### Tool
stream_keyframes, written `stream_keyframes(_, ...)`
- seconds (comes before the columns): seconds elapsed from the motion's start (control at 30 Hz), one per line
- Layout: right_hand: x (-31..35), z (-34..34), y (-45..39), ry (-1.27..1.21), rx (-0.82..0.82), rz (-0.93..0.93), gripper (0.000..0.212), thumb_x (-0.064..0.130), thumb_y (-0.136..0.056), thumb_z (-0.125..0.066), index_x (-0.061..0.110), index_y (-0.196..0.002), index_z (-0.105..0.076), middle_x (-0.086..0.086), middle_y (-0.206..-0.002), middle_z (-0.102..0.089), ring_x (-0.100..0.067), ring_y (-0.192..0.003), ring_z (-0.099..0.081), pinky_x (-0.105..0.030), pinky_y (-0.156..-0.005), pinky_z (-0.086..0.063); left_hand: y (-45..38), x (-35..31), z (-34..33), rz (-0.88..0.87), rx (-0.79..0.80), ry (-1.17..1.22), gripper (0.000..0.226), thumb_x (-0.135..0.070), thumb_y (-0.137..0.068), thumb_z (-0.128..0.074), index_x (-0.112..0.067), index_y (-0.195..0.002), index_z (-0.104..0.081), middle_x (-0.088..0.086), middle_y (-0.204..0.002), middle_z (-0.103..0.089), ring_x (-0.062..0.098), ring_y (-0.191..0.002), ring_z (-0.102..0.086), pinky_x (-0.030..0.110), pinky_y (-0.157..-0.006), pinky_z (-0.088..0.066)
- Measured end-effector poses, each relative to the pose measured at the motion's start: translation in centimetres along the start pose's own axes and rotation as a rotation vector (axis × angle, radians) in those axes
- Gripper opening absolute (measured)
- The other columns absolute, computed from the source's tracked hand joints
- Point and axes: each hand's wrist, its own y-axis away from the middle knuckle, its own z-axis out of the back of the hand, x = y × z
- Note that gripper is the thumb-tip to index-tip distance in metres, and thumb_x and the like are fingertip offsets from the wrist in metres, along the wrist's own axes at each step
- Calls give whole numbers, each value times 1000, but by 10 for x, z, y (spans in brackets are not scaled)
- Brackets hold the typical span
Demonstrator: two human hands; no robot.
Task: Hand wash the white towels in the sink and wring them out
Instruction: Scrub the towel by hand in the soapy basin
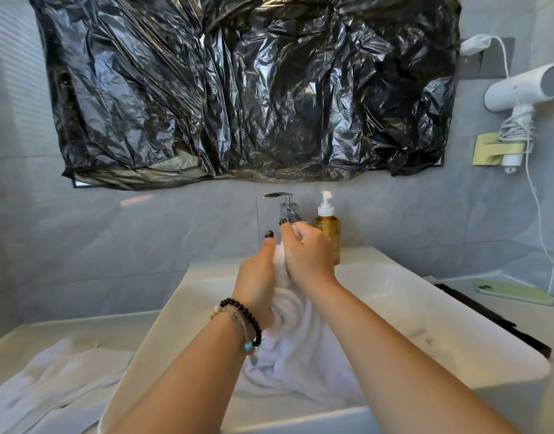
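White towel [296, 333], twisted, bunched, wet-looking

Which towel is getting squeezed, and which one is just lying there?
The towel in the sink is being squeezed: the left hand and right hand grip its twisted top. The other towel lies flat on the counter, left of the sink, untouched.

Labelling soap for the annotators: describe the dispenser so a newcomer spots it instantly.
Start at the white rectangular sink, then its chrome faucet at the back edge. Just right of the faucet stands the amber pump bottle with a white pump head, the only bottle there.
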Motion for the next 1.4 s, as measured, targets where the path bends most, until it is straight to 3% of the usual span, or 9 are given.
stream_keyframes(0.2, 26, -9, 41, 0, 220, 17, 57, 33, -99, -46, 25, -43, -47, 7, -46, -45, -20, -60, -43, -32, -57, -34, -8, -11, 19, -56, 9, 184, 42, -26, -97, -45, -20, -56, -39, -1, -48, -40, 19, -47, -41, 21, -44, -34)
stream_keyframes(0.37, 21, -16, -13, 57, 124, -224, 42, 24, -92, -47, 10, -53, -53, -14, -71, -62, -32, -76, -56, -36, -65, -41, 5, -6, 4, 30, 131, 238, 14, -22, -80, -54, -8, -75, -56, 15, -67, -52, 28, -60, -54, 32, -60, -47)
stream_keyframes(0.57, 24, -31, 36, 232, 267, -8, 42, 29, -97, -40, 3, -76, -65, -17, -80, -65, -33, -80, -60, -30, -64, -38, -17, -4, 33, 79, 29, 297, 29, -14, -92, -44, -15, -63, -42, 7, -56, -41, 22, -50, -46, 28, -54, -35)
stream_keyframes(0.7, 17, -18, -16, 160, 194, -244, 39, 23, -95, -44, 9, -58, -48, -15, -74, -57, -31, -76, -52, -30, -65, -34, 1, -3, 8, 36, 236, 321, 12, -11, -77, -55, -8, -66, -50, 10, -61, -46, 25, -56, -50, 31, -59, -43)
stream_keyframes(0.8, 21, -22, 3, 226, 141, -148, 40, 27, -98, -39, 4, -76, -64, -20, -87, -66, -35, -85, -60, -30, -65, -36, -9, -5, 14, 51, 128, 347, 12, -16, -76, -56, -14, -68, -48, 8, -64, -43, 23, -58, -47, 28, -57, -40)
stream_keyframes(0.9, 27, -24, 41, 313, 246, 40, 44, 27, -100, -35, 1, -81, -66, -15, -78, -61, -34, -80, -57, -30, -63, -33, -23, 0, 32, 60, 104, 331, 46, -10, -92, -41, -17, -46, -42, 3, -46, -37, 17, -40, -40, 20, -46, -31)
stream_keyframes(1.07, 21, -11, -12, 181, 159, -229, 41, 22, -97, -41, 9, -59, -47, -17, -80, -59, -31, -80, -54, -30, -65, -33, -10, -1, 10, -3, 171, 307, 11, -10, -80, -57, -11, -73, -49, 7, -65, -41, 23, -60, -45, 29, -60, -42)
stream_keyframes(1.2, 29, -21, 34, 283, 208, -52, 40, 25, -100, -35, 0, -88, -65, -20, -95, -65, -34, -91, -58, -31, -68, -37, -17, -6, 27, 81, 128, 279, 18, -15, -81, -56, -14, -67, -44, 7, -59, -42, 22, -54, -46, 29, -58, -36)
stream_keyframes(1.4, 0, -10, -6, 221, 242, -255, 31, 22, -96, -40, 9, -71, -53, -12, -80, -56, -27, -73, -50, -27, -50, -29, -3, 2, 7, -30, 127, 39, 18, -23, -87, -54, -14, -73, -49, 7, -74, -49, 22, -65, -48, 35, -65, -42)
